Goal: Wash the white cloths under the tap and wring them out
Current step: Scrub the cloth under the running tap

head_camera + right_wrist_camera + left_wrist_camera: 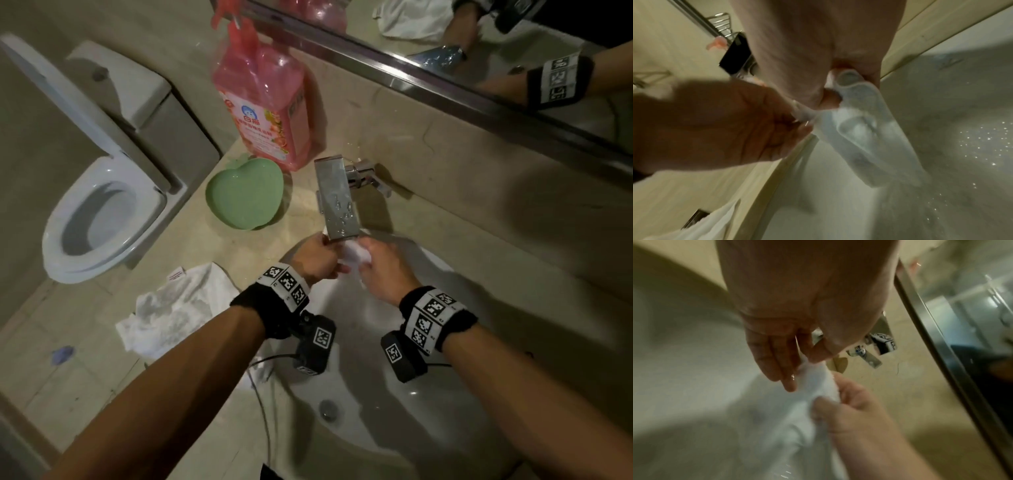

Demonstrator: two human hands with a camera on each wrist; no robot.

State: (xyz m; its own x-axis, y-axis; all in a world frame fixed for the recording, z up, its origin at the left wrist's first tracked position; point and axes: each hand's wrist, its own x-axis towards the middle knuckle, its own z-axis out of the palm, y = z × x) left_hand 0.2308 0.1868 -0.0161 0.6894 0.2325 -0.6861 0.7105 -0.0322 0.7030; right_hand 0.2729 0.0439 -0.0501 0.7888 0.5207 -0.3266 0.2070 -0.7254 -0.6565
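Observation:
A wet white cloth (pixel 354 255) hangs bunched under the steel tap (pixel 337 198), over the white sink (pixel 445 394). My left hand (pixel 329 253) pinches its left side between thumb and fingers (pixel 781 369). My right hand (pixel 368 255) grips the other side, fingers curled round the fabric. In the right wrist view the cloth (pixel 859 123) droops into the basin and water runs off its lower end. A second white cloth (pixel 174 308) lies crumpled on the counter left of the sink.
A pink detergent bottle (pixel 267 106) and a green heart-shaped dish (pixel 245 197) stand on the counter behind the second cloth. The tap lever (pixel 366 174) sits by the wall under the mirror (pixel 479 51). A toilet (pixel 99 205) is at the left.

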